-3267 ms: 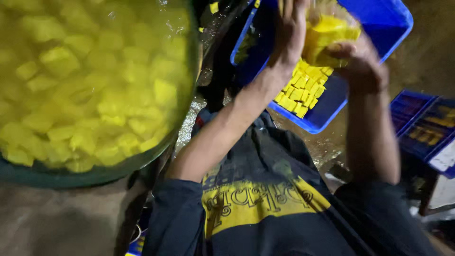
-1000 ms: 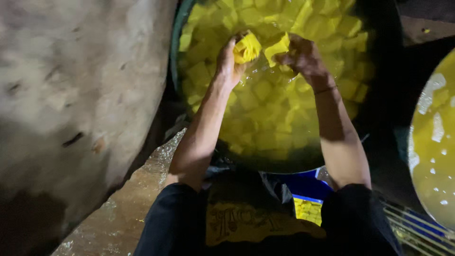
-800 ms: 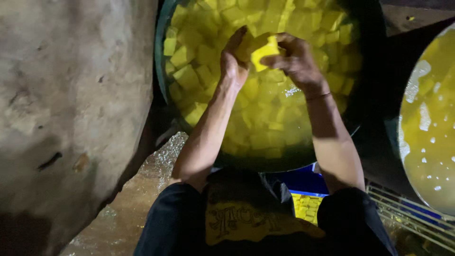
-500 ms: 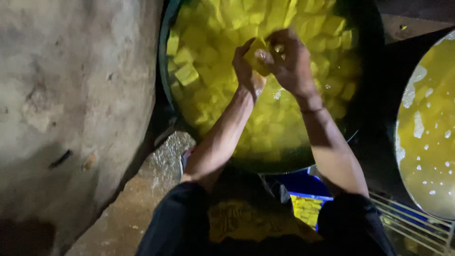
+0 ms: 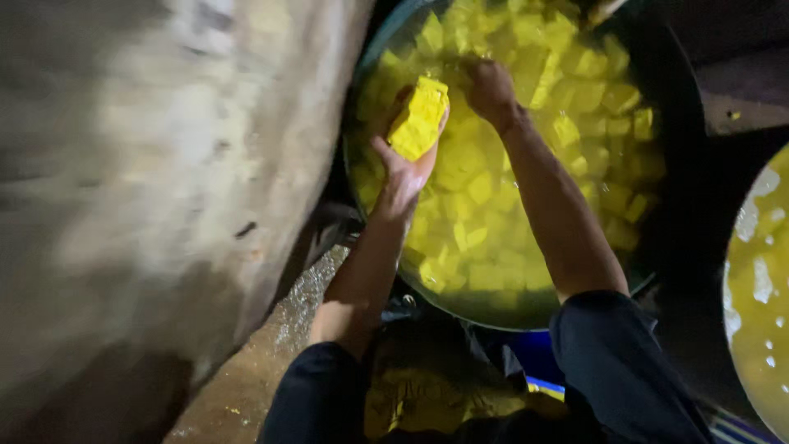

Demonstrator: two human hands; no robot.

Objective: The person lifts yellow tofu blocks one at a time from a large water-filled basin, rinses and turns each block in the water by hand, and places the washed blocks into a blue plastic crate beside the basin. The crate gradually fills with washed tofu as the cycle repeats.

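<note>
One yellow block (image 5: 419,119) now sits gripped in the left hand (image 5: 404,168), lifted just above the basin (image 5: 682,123) of yellow cubes; a moment ago both hands shared it. The right hand (image 5: 491,85) dips among cubes, grip unclear.

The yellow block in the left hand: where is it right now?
Head view, upper centre: the yellow block rests in the raised left hand, above the big basin, beside the right hand.

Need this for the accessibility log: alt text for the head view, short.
Seen from above, a person's left hand holds a stack of yellow cubes over a large round basin full of yellow cubes in liquid, while the right hand reaches into it. A rough grey wall fills the left side.
</note>
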